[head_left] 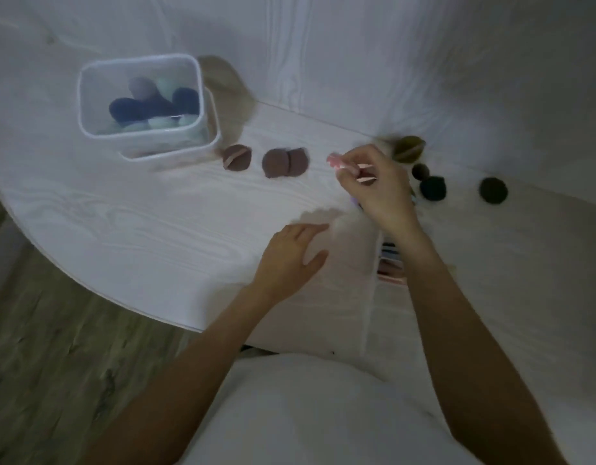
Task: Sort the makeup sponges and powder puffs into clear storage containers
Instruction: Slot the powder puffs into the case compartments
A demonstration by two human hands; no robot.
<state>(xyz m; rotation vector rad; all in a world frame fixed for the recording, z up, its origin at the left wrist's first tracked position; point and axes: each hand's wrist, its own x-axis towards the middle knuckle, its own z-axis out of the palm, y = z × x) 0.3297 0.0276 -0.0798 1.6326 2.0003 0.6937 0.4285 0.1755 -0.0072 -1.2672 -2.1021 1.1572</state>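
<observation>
My right hand [373, 182] pinches a pink puff [335, 161] above the table [155, 229], right of the brown puffs [284, 162]; my left hand [289, 260] rests flat, fingers relaxed. Judged light, soft, compressible: hold its rim; the clear container [140, 99] stands far left

No text, label, brand, number or sign can be read anywhere on these things.

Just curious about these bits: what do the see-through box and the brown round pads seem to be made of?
The box looks like clear, glossy hard plastic: the sponges show through its walls. The brown pads look like soft, matte velvety fabric or foam; the blur leaves that open.
</observation>
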